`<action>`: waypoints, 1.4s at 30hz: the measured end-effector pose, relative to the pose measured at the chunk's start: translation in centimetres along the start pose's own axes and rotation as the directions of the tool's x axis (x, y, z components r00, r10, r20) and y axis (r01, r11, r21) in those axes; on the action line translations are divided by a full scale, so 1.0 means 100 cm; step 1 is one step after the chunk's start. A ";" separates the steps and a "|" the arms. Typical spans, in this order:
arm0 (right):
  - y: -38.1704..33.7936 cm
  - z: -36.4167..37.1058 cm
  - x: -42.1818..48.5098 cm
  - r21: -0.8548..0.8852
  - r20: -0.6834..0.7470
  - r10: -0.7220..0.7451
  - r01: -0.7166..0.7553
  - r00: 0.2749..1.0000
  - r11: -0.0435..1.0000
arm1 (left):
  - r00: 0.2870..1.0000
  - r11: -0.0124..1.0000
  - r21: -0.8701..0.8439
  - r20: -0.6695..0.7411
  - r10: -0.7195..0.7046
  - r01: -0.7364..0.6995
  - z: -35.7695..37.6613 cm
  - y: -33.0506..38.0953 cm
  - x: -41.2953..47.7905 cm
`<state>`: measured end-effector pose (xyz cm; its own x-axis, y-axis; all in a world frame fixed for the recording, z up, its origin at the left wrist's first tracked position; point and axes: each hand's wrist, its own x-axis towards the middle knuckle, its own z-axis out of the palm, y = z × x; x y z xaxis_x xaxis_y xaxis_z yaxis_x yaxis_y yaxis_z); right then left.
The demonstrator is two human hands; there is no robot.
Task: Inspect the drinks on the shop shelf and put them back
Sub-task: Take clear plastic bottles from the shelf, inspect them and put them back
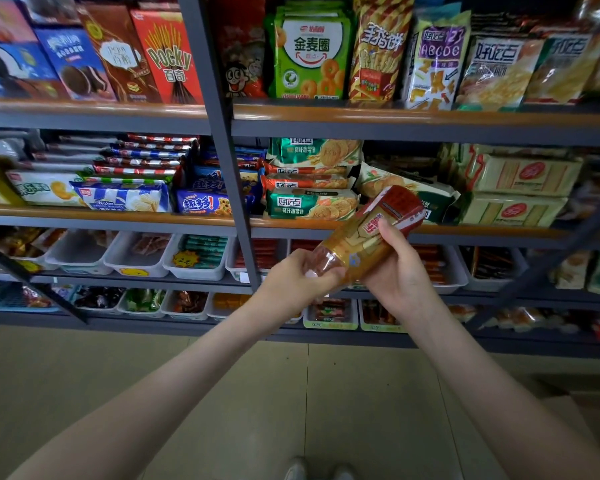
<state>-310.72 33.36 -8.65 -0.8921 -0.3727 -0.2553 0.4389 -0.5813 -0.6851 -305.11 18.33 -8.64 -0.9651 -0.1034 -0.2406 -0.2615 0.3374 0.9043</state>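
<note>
I hold a long gold and red snack pack (368, 233) tilted in front of the shelves, its red end up and to the right. My left hand (298, 282) grips its lower clear end. My right hand (400, 271) wraps around its middle from the right, thumb on the label. The pack hovers in front of the middle shelf (291, 223), near green biscuit packs (309, 204). No drinks are visible in this view.
A grey upright post (222, 133) splits the shelving just left of my hands. Pocky boxes (168, 55) and snack bags fill the top shelf. White trays (136, 254) of small sweets line the lower shelves. Tiled floor lies below.
</note>
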 end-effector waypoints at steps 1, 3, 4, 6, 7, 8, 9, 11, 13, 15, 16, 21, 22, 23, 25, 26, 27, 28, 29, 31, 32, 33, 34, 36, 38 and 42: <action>-0.001 -0.001 0.000 -0.019 -0.004 0.006 -0.006 1.000 1.000 | 1.000 0.999 0.042 0.012 0.006 -0.006 -0.001 -0.001 -0.001; -0.004 -0.003 -0.001 -0.083 -0.005 0.001 -0.001 1.000 0.997 | 0.995 0.991 0.130 0.095 0.024 -0.037 -0.007 -0.002 -0.001; -0.005 -0.005 -0.001 -0.136 0.000 -0.019 0.019 1.000 0.991 | 0.989 0.984 0.170 0.143 0.031 -0.056 -0.010 0.000 -0.002; -0.007 -0.006 -0.004 -0.279 0.051 -0.091 0.101 0.995 0.955 | 0.977 0.966 0.223 0.197 0.084 -0.128 -0.016 0.007 0.001; -0.008 -0.007 -0.005 -0.367 0.097 -0.123 0.150 0.988 0.918 | 0.970 0.944 0.267 0.196 0.145 -0.195 -0.017 0.012 0.004; -0.009 -0.007 -0.007 -0.465 0.151 -0.146 0.200 0.978 0.862 | 0.956 0.905 0.324 0.193 0.221 -0.275 -0.016 0.014 0.008; -0.010 -0.006 -0.009 -0.571 0.208 -0.160 0.253 0.965 0.781 | 0.939 0.857 0.387 0.188 0.288 -0.340 -0.014 0.015 0.010; -0.017 -0.004 -0.014 -0.710 0.345 -0.162 0.370 0.925 0.599 | 0.905 0.786 0.454 0.146 0.400 -0.420 -0.008 0.010 0.013; -0.028 0.000 -0.020 -0.722 0.440 -0.156 0.452 0.884 0.524 | 0.879 0.747 0.490 0.093 0.468 -0.449 -0.002 0.002 0.012; -0.038 0.005 -0.024 -0.755 0.472 -0.175 0.499 0.864 0.426 | 0.856 0.726 0.515 0.032 0.516 -0.457 0.001 -0.002 0.010; -0.041 0.006 -0.025 -0.773 0.483 -0.188 0.517 0.855 0.368 | 0.842 0.719 0.512 0.014 0.539 -0.470 0.003 -0.003 0.009; -0.055 0.004 -0.020 -0.773 0.532 -0.180 0.561 0.828 0.297 | 0.871 0.787 0.448 -0.035 0.489 -0.424 0.003 0.011 0.012; -0.060 0.001 -0.018 -0.775 0.555 -0.195 0.588 0.809 0.232 | 0.895 0.822 0.415 -0.036 0.444 -0.391 0.001 0.015 0.012; -0.065 -0.003 -0.016 -0.771 0.596 -0.211 0.625 0.775 0.121 | 0.921 0.869 0.348 -0.039 0.387 -0.351 -0.001 0.022 0.013; -0.074 -0.013 -0.011 -0.694 0.719 -0.198 0.694 0.666 -0.190 | 0.969 0.969 0.026 -0.001 0.247 -0.246 -0.007 0.036 0.015; -0.078 -0.018 -0.009 -0.610 0.785 -0.148 0.707 0.602 -0.359 | 0.983 0.976 -0.139 0.046 0.178 -0.170 -0.010 0.045 0.017; -0.081 -0.019 -0.006 -0.515 0.831 -0.081 0.706 0.550 -0.486 | 0.987 0.967 -0.232 0.093 0.131 -0.106 -0.014 0.055 0.018; -0.083 -0.018 -0.003 -0.437 0.860 -0.027 0.709 0.509 -0.553 | 0.986 0.966 -0.247 0.125 0.113 -0.079 -0.018 0.064 0.020; -0.087 -0.013 0.000 -0.388 0.880 0.001 0.720 0.475 -0.575 | 0.984 0.969 -0.236 0.142 0.104 -0.069 -0.022 0.072 0.022; -0.095 0.003 0.008 -0.333 0.913 0.006 0.756 0.407 -0.564 | 0.983 0.980 -0.182 0.144 0.112 -0.085 -0.028 0.088 0.027; -0.100 0.011 0.012 -0.313 0.928 -0.002 0.774 0.373 -0.551 | 0.981 0.979 -0.174 0.146 0.128 -0.102 -0.031 0.095 0.028; -0.105 0.018 0.016 -0.289 0.941 -0.012 0.785 0.338 -0.548 | 0.975 0.974 -0.191 0.159 0.155 -0.124 -0.034 0.103 0.029; -0.109 0.022 0.019 -0.270 0.952 -0.033 0.782 0.305 -0.561 | 0.968 0.969 -0.200 0.177 0.178 -0.142 -0.038 0.109 0.030; -0.114 0.029 0.022 -0.312 0.949 -0.150 0.760 0.277 -0.570 | 0.967 0.968 -0.207 0.180 0.180 -0.142 -0.046 0.121 0.030; -0.120 0.038 0.023 -0.435 0.895 -0.322 0.766 0.309 -0.473 | 0.970 0.977 -0.138 0.157 0.185 -0.164 -0.057 0.131 0.032; -0.138 0.074 0.033 -0.622 0.703 -0.544 0.767 0.457 -0.159 | 0.923 0.922 0.066 -0.008 0.384 -0.382 -0.081 0.159 0.037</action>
<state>-318.96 34.81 5.06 -0.5715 -0.3629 0.7360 -0.8206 0.2559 -0.5111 -312.76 15.77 7.73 -0.9915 0.0264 0.1275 0.1270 0.4120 0.9023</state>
